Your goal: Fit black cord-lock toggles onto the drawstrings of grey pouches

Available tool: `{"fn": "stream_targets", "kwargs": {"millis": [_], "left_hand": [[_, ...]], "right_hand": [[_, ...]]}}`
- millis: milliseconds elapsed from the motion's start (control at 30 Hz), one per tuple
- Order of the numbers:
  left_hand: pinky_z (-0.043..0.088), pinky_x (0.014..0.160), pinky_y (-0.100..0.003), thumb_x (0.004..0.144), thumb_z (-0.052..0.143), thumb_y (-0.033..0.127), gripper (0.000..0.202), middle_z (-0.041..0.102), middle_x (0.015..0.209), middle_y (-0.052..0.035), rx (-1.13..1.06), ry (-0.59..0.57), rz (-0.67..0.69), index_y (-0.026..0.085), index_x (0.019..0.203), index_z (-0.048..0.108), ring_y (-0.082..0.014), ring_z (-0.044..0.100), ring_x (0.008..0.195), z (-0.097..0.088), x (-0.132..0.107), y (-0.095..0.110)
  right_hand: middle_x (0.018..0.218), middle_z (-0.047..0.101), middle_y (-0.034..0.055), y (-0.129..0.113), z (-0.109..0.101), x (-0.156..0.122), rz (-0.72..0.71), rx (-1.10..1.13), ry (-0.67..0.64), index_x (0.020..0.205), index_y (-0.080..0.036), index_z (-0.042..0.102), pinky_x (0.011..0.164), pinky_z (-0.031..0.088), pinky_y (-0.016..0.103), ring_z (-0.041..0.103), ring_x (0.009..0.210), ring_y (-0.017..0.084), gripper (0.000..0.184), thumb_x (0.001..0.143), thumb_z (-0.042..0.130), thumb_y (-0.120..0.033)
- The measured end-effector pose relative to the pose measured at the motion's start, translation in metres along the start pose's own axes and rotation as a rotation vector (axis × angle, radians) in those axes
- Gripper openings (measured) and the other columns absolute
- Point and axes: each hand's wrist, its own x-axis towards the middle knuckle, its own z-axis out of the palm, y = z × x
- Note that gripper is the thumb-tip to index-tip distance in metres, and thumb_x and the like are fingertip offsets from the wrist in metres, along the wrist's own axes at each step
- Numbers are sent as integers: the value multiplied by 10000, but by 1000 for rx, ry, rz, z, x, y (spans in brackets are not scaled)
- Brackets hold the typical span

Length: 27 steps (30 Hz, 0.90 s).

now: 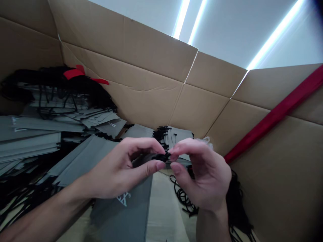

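My left hand [123, 169] and my right hand [202, 174] meet in the middle of the view, fingertips pinched together on a short piece of black cord [161, 157]. The cord runs between the thumb and forefinger of each hand. Just under my left hand lies a grey paper bag [126, 211] with a white logo, partly hidden by my wrist. A loose coil of black cord [183, 198] lies on the floor below my right hand.
Tall cardboard walls [141, 67] enclose the space. Stacks of flat grey bags [37, 134] with black cord handles pile up at the left, with a red ribbon [75, 73] on top. More grey bags [176, 136] lie behind my hands. A red strip [275, 114] crosses the right wall.
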Motion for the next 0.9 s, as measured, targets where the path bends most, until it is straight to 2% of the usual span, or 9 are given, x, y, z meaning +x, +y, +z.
{"fn": "stream_targets", "kwargs": {"millis": [100,200,267,400,567,700,733,833,900], "left_hand": [[374,558,-212,1063,705,342,165,584,742,47,156,0,29,198,1010,764,-91,459,648,2,-2,4],[384,563,-207,1043,695,304,119,616,739,53,288,47,75,208,1019,760,-88,485,645,5,-5,7],[409,574,-197,1036,708,314,116,666,779,47,303,72,78,216,1060,768,-87,524,659,5,-6,8],[464,581,-187,1082,667,354,176,718,858,15,158,39,3,219,1111,776,-103,584,699,2,-6,12],[450,555,-150,1029,802,305,104,729,874,12,11,56,43,210,1066,784,-83,587,701,-2,-3,8],[514,641,-152,969,877,256,270,760,872,29,-86,77,30,228,1143,672,-99,649,751,-3,-3,4],[522,650,-152,963,880,245,300,762,860,35,-99,71,20,233,1147,643,-103,664,758,-3,-3,4],[557,687,-157,952,884,210,342,783,886,42,-155,43,-2,243,1143,602,-112,714,793,-2,-4,4],[571,706,-171,949,886,202,363,785,893,45,-188,25,-27,246,1143,582,-115,719,790,-2,-5,4]], "right_hand": [[1006,779,-11,-1,-6,-2,160,2,-67,1150,-272,772,791,612,265,725,876,138,267,952,836,-104],[944,762,-31,-1,-9,-1,211,-19,-115,1051,-275,778,777,579,242,705,871,127,164,984,838,-138],[946,755,-34,-1,-9,0,223,-20,-120,1033,-274,772,775,568,235,696,875,123,151,996,832,-141],[955,749,-28,-1,-10,0,235,-25,-108,1045,-269,761,745,565,224,696,856,120,120,1020,816,-166],[938,751,-3,-2,-10,-2,251,-12,-81,1040,-242,751,658,563,225,684,758,119,47,1051,796,-238],[974,758,7,-3,-9,-3,271,33,-90,1039,-236,739,672,591,208,700,761,111,45,1067,773,-233],[1014,765,13,-3,-8,-3,259,58,-106,1076,-238,743,703,613,210,717,796,115,54,1054,790,-223],[1162,775,45,-1,-8,-2,170,124,-193,1256,-244,747,798,671,242,757,957,158,362,941,919,-198],[1172,776,52,0,-8,0,91,77,-240,1269,-234,762,807,677,252,759,976,166,432,891,962,-175]]}}
